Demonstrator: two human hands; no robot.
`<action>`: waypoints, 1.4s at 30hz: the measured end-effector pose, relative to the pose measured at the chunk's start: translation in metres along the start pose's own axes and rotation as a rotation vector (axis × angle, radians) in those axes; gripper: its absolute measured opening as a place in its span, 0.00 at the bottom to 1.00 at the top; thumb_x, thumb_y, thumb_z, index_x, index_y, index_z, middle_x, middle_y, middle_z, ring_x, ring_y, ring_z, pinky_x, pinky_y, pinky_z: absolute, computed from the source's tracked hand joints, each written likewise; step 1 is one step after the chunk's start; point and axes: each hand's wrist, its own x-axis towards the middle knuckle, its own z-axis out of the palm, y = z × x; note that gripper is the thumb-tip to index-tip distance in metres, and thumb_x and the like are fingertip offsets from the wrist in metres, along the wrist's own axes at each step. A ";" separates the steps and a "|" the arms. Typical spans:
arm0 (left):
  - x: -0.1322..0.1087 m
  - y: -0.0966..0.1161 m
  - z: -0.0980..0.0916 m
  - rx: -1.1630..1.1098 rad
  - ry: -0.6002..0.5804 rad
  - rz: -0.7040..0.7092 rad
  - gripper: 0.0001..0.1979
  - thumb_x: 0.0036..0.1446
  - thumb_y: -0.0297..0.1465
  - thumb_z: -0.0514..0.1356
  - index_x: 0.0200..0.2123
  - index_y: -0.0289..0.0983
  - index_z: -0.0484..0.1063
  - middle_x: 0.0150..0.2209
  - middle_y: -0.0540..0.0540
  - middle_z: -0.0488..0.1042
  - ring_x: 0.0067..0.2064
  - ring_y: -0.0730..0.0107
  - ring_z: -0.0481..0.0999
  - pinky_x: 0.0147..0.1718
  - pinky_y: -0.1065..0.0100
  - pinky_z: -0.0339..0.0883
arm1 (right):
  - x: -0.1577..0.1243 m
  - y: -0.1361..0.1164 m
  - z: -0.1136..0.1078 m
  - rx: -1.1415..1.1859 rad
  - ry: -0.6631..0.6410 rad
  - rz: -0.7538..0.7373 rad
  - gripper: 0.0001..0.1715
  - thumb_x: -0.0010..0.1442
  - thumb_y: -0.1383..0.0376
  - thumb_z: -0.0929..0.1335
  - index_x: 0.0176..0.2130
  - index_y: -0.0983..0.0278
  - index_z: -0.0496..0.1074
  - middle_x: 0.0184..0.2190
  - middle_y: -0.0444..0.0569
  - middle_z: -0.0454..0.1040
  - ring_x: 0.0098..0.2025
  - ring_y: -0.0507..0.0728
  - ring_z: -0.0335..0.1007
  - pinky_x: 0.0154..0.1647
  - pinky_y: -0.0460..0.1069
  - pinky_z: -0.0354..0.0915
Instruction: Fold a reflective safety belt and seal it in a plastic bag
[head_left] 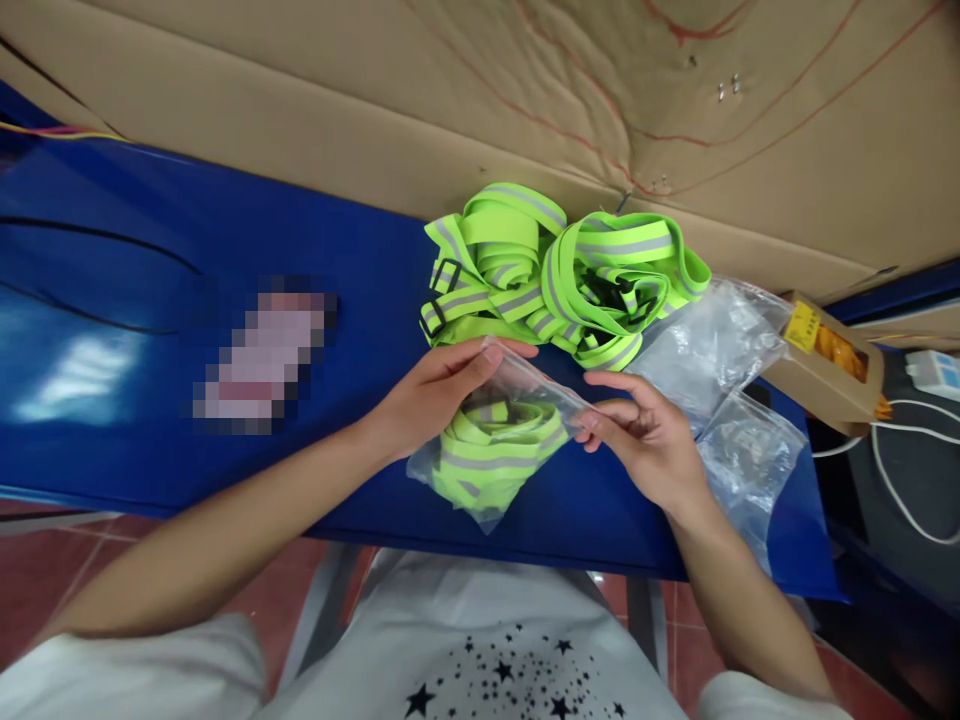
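A clear zip bag [491, 515] with a coiled neon-green reflective strap [499, 465] inside hangs between my hands over the table's front part. My left hand [442, 390] pinches the bag's top left corner between thumb and fingers. At the top right end of the opening edge, my right hand [649, 435] grips the bag with thumb and fingers. Just beyond the hands lies a pile of green straps [517, 250] with grey stripes and black buckles. Empty clear bags [712, 345] lie to the right of the pile.
The blue table [360, 270] meets a brown padded panel [300, 110] at the back. A blurred-out flat object [262, 360] lies at left, near black cables. A cardboard box [832, 365] with orange contents and white cables [892, 480] are at right.
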 end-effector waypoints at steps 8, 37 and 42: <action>-0.002 0.000 -0.001 0.027 0.107 0.042 0.21 0.68 0.49 0.60 0.50 0.39 0.81 0.41 0.46 0.84 0.45 0.63 0.82 0.51 0.67 0.73 | -0.004 0.001 -0.001 -0.220 0.029 -0.124 0.10 0.67 0.59 0.73 0.36 0.62 0.77 0.30 0.44 0.79 0.29 0.49 0.73 0.31 0.44 0.69; -0.011 -0.014 0.019 0.077 0.006 0.038 0.22 0.71 0.48 0.58 0.52 0.38 0.79 0.44 0.46 0.83 0.45 0.67 0.79 0.48 0.70 0.69 | -0.002 0.007 0.006 -0.310 -0.032 -0.170 0.08 0.68 0.62 0.70 0.37 0.62 0.71 0.29 0.42 0.70 0.29 0.49 0.65 0.30 0.44 0.62; -0.012 -0.015 0.023 0.083 -0.028 0.044 0.22 0.71 0.47 0.56 0.56 0.39 0.78 0.47 0.45 0.82 0.46 0.66 0.79 0.50 0.69 0.69 | -0.003 0.005 0.008 -0.338 -0.050 -0.167 0.07 0.67 0.63 0.69 0.36 0.62 0.71 0.29 0.42 0.70 0.28 0.49 0.66 0.29 0.44 0.61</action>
